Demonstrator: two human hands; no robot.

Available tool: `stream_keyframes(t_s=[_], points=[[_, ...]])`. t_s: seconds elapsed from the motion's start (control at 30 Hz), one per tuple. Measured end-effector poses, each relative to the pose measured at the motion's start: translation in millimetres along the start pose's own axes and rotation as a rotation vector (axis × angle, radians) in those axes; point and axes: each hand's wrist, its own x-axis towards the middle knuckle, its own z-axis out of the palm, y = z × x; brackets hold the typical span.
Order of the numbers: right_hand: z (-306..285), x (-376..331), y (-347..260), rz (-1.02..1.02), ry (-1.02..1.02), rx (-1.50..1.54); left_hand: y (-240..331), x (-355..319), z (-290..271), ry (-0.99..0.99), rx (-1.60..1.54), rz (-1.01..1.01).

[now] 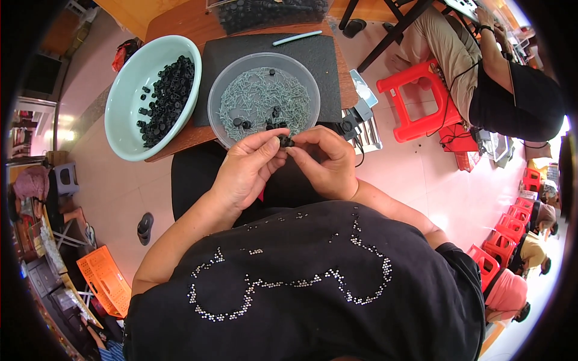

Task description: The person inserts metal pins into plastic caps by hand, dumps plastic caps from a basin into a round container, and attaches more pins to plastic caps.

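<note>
We record bright, even daylight across the scene, with soft, weak shadows. A glare patch sits on the floor point(63, 135) at far left. Fisheye distortion bends the tabletop point(180, 24) edges, and a black vignette rings the frame. The centre is sharp; the periphery softens slightly.

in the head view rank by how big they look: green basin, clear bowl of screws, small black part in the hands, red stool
1. green basin
2. clear bowl, close to the basin
3. red stool
4. black part
</note>
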Motion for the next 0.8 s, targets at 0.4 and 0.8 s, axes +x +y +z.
stream_keyframes(t_s=[0.4,0.8], points=[[-2.3,1.2,-1.5,-0.055,-0.042,-0.023,0.4,0.3,-0.4,-0.010,-0.029,-0.010],[-0.7,-3.0,1.3,-0.001,-0.034,-0.006,-0.7,-0.6,-2.6,0.002,0.089,0.026]])
